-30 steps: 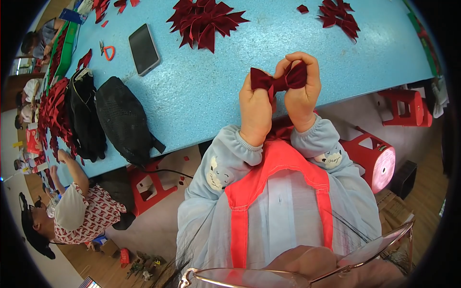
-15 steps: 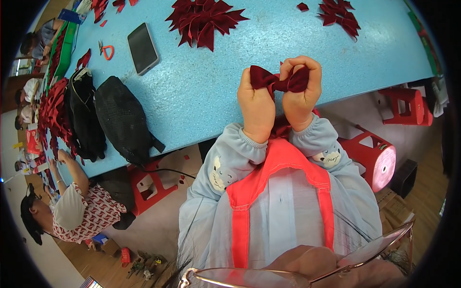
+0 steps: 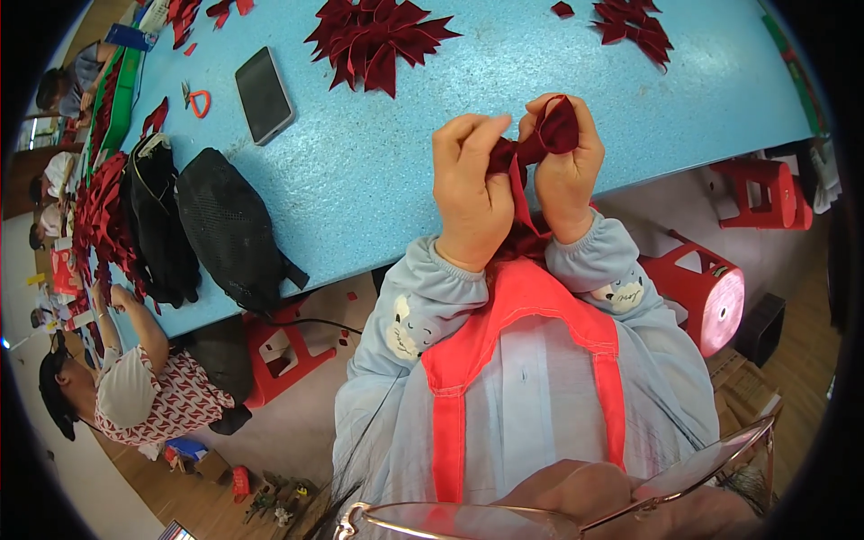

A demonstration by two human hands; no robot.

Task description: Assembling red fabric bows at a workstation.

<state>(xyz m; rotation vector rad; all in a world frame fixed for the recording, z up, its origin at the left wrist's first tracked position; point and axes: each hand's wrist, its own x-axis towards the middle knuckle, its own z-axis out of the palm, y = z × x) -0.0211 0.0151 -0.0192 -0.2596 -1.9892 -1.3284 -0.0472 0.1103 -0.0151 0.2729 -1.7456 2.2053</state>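
- Since the last look, the dark red ribbon bow has gone from spread flat between the hands to bunched up, with the hands drawn closer together.
- I see the left hand curled shut, fingers pinching the bow's left end.
- The right hand is clamped round the bow's bunched loop, thumb pressed on top; a ribbon tail hangs down between the wrists.
- The bow sits in the air just over the near edge of the blue table.
- Further up the table: a pile of red ribbon pieces, a phone lying flat, and two black bags to the left.
- Another person works at the table's left end.
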